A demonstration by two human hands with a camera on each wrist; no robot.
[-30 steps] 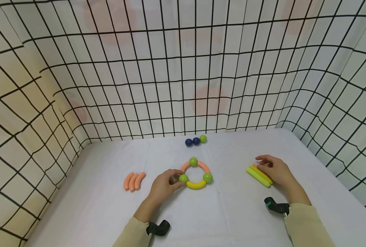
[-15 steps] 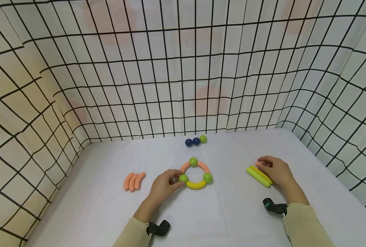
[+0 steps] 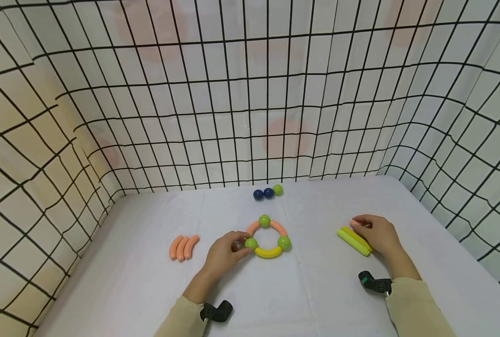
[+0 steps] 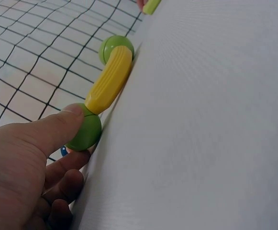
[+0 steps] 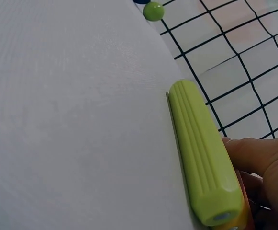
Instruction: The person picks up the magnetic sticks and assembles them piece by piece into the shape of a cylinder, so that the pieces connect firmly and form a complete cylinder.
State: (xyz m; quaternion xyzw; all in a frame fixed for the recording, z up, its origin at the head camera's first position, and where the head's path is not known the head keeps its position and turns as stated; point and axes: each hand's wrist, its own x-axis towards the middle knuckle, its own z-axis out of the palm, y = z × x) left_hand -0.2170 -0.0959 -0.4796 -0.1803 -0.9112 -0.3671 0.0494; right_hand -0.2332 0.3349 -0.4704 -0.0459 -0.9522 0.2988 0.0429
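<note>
On the white table lies a ring of curved sticks and balls: two orange curved sticks (image 3: pixel 279 228), a yellow curved stick (image 3: pixel 268 252) and green balls (image 3: pixel 284 242). My left hand (image 3: pixel 224 255) pinches the ring's left green ball (image 3: pixel 251 243); its thumb (image 4: pixel 64 127) presses that ball in the left wrist view. At the right, my right hand (image 3: pixel 379 235) pinches an orange stick (image 3: pixel 353 223), mostly hidden behind the fingers. Beside it lie a straight yellow stick (image 3: pixel 356 237) and a light green stick (image 3: pixel 353 241), whose ridged side fills much of the right wrist view.
Three orange curved sticks (image 3: pixel 180 248) lie together at the left. Two dark blue balls (image 3: pixel 268 193) and a green ball (image 3: pixel 278 189) sit in a row at the back. A black grid netting (image 3: pixel 250 112) over white walls encloses the table's back and sides.
My right hand has drawn the orange stick slightly to the right, away from the yellow one. My left hand and the ring have stayed in place.
</note>
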